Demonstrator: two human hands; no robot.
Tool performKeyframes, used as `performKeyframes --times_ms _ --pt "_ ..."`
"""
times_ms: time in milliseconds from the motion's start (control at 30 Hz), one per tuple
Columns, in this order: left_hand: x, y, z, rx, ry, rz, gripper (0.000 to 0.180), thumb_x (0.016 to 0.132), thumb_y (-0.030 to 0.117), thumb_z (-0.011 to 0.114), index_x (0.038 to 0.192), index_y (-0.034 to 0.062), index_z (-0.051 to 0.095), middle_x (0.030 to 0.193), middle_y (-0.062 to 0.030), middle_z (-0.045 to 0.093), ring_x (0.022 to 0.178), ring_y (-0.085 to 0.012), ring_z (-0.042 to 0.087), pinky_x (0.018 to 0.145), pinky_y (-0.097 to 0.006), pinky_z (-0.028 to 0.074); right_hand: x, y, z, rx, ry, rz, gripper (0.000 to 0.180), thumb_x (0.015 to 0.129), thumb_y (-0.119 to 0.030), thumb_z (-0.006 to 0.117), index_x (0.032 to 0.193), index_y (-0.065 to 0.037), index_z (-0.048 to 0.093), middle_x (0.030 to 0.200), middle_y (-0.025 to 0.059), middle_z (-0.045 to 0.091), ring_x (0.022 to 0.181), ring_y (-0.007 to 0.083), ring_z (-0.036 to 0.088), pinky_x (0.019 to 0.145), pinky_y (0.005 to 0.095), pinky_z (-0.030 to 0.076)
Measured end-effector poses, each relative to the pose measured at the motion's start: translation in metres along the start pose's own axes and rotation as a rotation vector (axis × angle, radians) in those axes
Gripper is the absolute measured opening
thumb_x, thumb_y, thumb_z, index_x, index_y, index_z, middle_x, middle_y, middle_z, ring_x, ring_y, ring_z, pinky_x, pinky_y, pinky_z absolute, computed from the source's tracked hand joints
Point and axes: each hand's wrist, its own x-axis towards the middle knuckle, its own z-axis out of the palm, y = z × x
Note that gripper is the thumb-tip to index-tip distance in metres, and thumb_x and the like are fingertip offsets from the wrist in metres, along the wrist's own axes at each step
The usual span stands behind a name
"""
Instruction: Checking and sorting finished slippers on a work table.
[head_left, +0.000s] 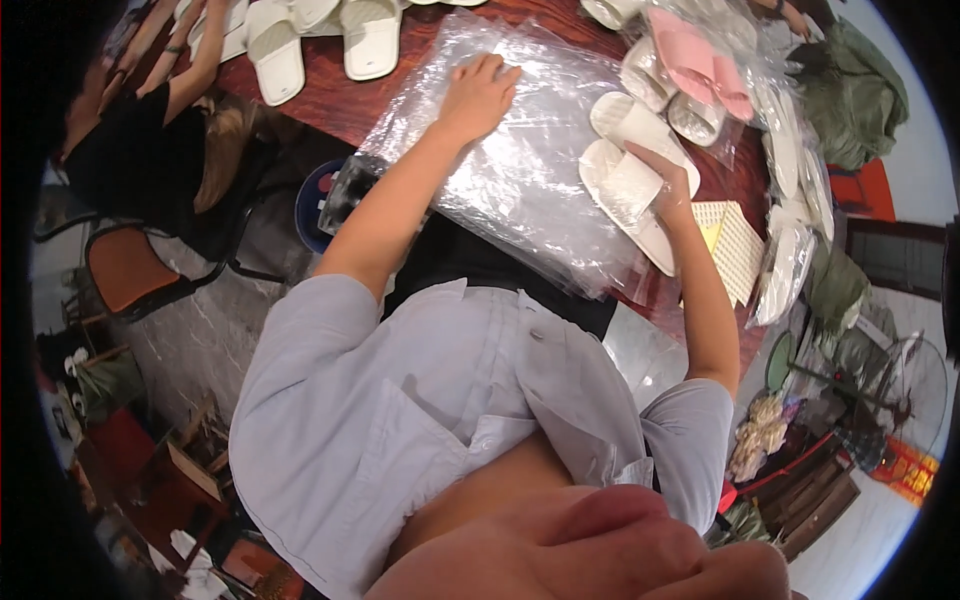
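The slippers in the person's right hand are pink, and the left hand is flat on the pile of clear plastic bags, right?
Not quite. The head view shows the slippers in the right hand are white, not pink; the pink pair lies farther back on the table, inside a bag. The rest holds: the left hand lies flat on the pile of clear plastic bags.
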Motion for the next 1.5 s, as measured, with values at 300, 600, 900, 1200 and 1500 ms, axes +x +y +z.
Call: performKeyframes --times_ms 300,600,900,1200,1500 --pt "0.015 0.021 -0.032 0.279 -0.294 -0.036 0.05 0.097 0.029 0.064 0.145 0.0202 0.055 0.148 -0.0237 0.048 0.142 -0.0483 0.038 0.114 -0.059 0.035 -0.024 0.042 0.011 0.011 0.161 -0.043 0.067 0.077 0.02 0.056 0.138 -0.007 0.065 0.14 0.0157 0.065 0.135 0.0275 0.055 0.118 0.0362 0.039" --pt "0.069 0.127 -0.068 -0.069 -0.403 0.284 0.057 0.097 0.044 0.064 0.15 0.0269 0.052 0.145 -0.0237 0.047 0.146 -0.0461 0.031 0.112 -0.064 0.033 -0.026 0.03 0.006 -0.013 0.112 -0.021 0.065 0.071 0.001 0.079 0.133 -0.014 0.068 0.111 0.0184 0.065 0.11 0.0386 0.065 0.095 0.0419 0.051" --pt "0.033 0.118 0.014 -0.196 -0.242 0.225 0.053 0.097 0.035 0.064 0.148 0.0254 0.054 0.14 -0.0202 0.049 0.143 -0.0423 0.035 0.117 -0.059 0.026 -0.027 0.037 0.011 -0.011 0.204 -0.173 0.067 0.066 -0.001 0.083 0.131 -0.011 0.068 0.116 0.0177 0.066 0.111 0.0401 0.063 0.095 0.0438 0.05" --pt "0.035 0.119 0.009 -0.213 -0.255 0.199 0.051 0.097 0.032 0.063 0.148 0.0257 0.054 0.142 -0.0198 0.047 0.141 -0.0424 0.037 0.117 -0.059 0.026 -0.026 0.037 0.009 -0.007 0.18 -0.139 0.071 0.063 0.001 0.081 0.132 -0.01 0.068 0.119 0.0173 0.067 0.112 0.0398 0.061 0.097 0.0434 0.048" --pt "0.035 0.12 0.008 -0.206 -0.246 0.206 0.052 0.098 0.035 0.062 0.148 0.0253 0.053 0.142 -0.0212 0.047 0.14 -0.044 0.038 0.117 -0.061 0.027 -0.016 0.021 -0.002 0.025 0.112 -0.328 0.072 0.067 0.004 0.075 0.137 -0.013 0.067 0.133 0.0201 0.063 0.127 0.0407 0.055 0.105 0.0442 0.044"
